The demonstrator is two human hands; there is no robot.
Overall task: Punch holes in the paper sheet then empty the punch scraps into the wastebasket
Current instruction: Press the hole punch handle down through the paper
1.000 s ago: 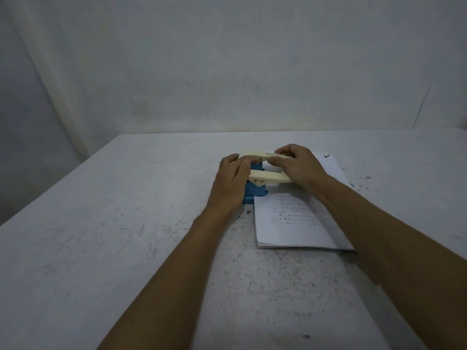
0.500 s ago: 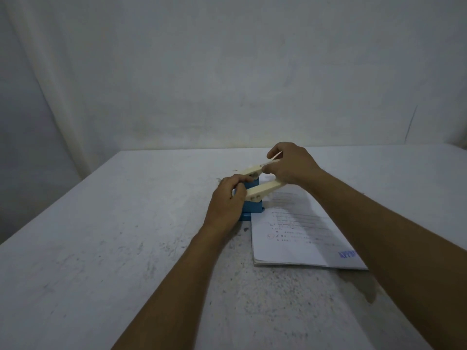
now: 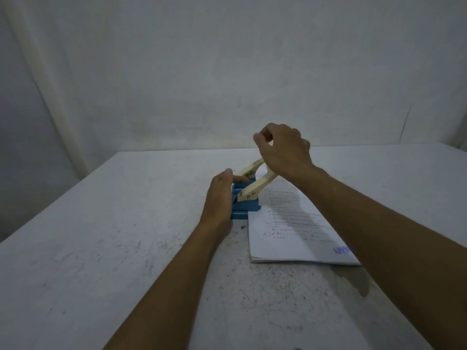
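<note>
Head view: the blue hole punch (image 3: 244, 205) sits on the white table (image 3: 106, 243) near centre; my left hand (image 3: 219, 198) is cupped against its 9 o'clock side, index finger laid along the top of the base; my right hand (image 3: 283, 150), at 1 o'clock from the punch, is closed round the far end of the cream lever (image 3: 257, 184), which stands raised and tilted; the paper stack (image 3: 293, 233) lies flat at 4 o'clock, its near-left corner touching the punch base.
</note>
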